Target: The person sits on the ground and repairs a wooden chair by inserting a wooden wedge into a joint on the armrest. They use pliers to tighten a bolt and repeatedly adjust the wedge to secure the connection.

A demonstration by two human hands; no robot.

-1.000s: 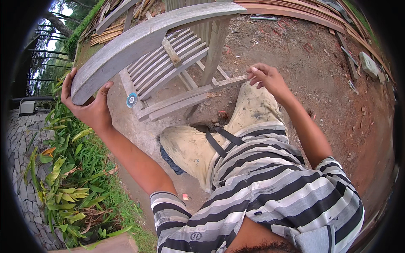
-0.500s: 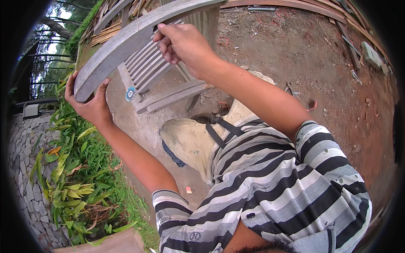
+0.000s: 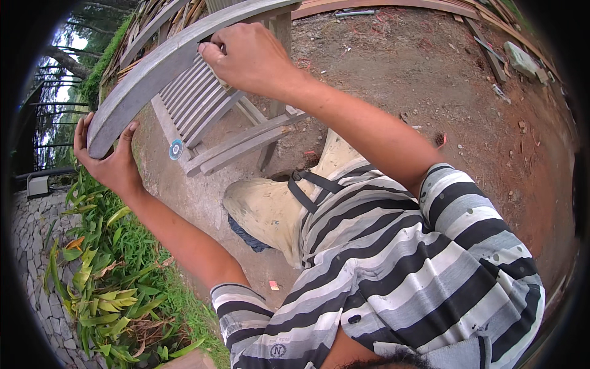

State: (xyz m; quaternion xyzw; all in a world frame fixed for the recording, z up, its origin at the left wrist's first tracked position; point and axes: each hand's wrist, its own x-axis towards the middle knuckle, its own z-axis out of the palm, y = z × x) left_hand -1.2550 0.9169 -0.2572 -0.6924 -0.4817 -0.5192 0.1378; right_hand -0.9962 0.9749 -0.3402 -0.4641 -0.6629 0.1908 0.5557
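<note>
Fingers point(image 3: 216, 54) of the right hand point(image 3: 249, 58), lifted off the lower rail, had closed on the curved top rail point(image 3: 153, 71), while the left hand point(image 3: 110, 163) stayed clamped at its end.

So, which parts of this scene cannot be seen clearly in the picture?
- Head view: what the right hand pinches against the curved grey wooden rail; its fingers cover it.
- The left hand palm: hidden behind the rail end.
- The slatted chair top: cut off by the upper edge.
- The small round disc on the ground: too small to identify.
</note>
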